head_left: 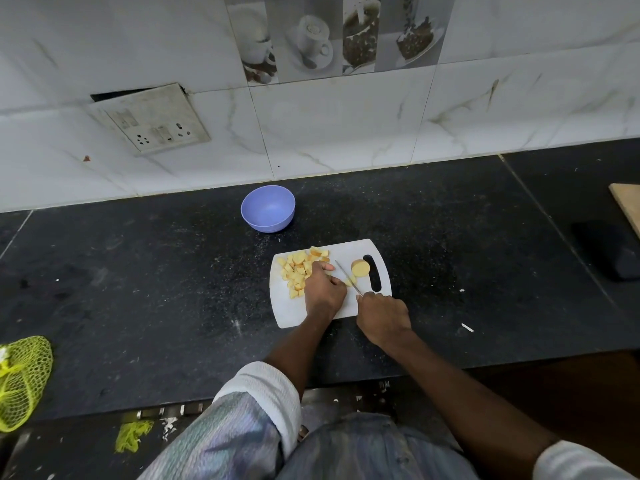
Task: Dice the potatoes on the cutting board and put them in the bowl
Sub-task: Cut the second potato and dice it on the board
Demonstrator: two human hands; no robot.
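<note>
Your rolled white sleeve (pixel 273 407) sits nearest the lens, soft and ribbed, with both bare forearms reaching over the speckled black stone counter (pixel 138 289). Your right hand (pixel 382 318) is curled tight round the handle of a thin steel knife (pixel 348 277), whose narrow blade slants up and left across the white plastic cutting board (pixel 294 315). Your left hand (pixel 323 291) rests knuckles-up on the board with its fingers bent over the potato; whether they pinch a piece I cannot tell. A loose heap of pale yellow potato cubes (pixel 299 268) lies on the board's left half, touching those fingers. One rounded potato chunk (pixel 360 267) sits just right of the blade, beside the board's oval handle slot. Beyond the board, apart from it, stands a smooth round lilac bowl (pixel 268 208). Yellow-green netting (pixel 22 379) lies at the counter's left edge.
</note>
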